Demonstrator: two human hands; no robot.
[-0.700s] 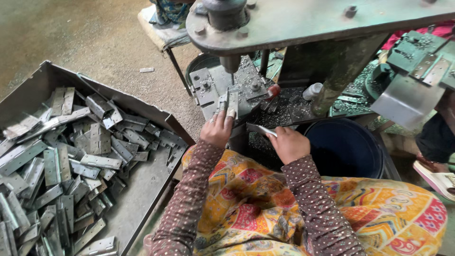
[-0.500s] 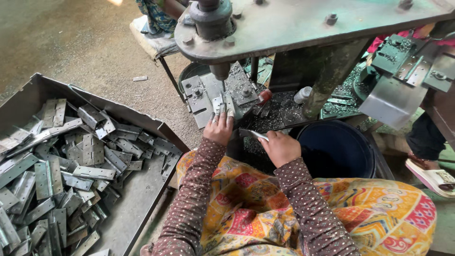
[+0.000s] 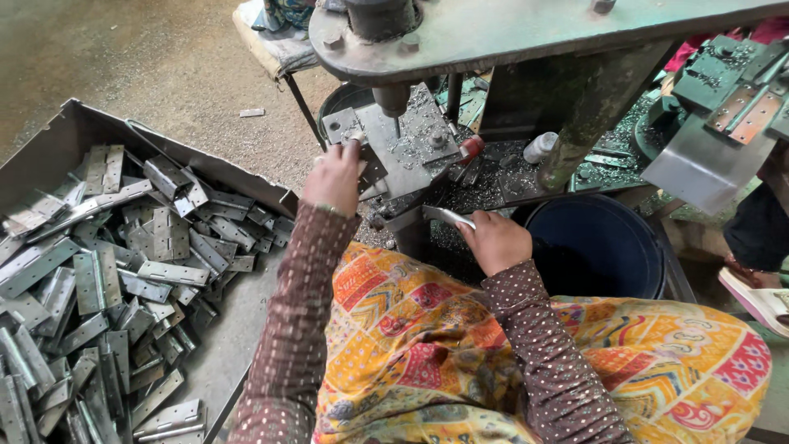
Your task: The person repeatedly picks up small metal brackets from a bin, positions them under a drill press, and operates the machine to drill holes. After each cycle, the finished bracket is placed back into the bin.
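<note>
Both hands work: left hand (image 3: 333, 177) on the press block (image 3: 403, 152), right hand (image 3: 496, 242) gripping a metal strip (image 3: 448, 216).

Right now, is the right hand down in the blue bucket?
No. The right hand grips a thin metal piece beside the drill press table, left of the blue bucket.
</note>
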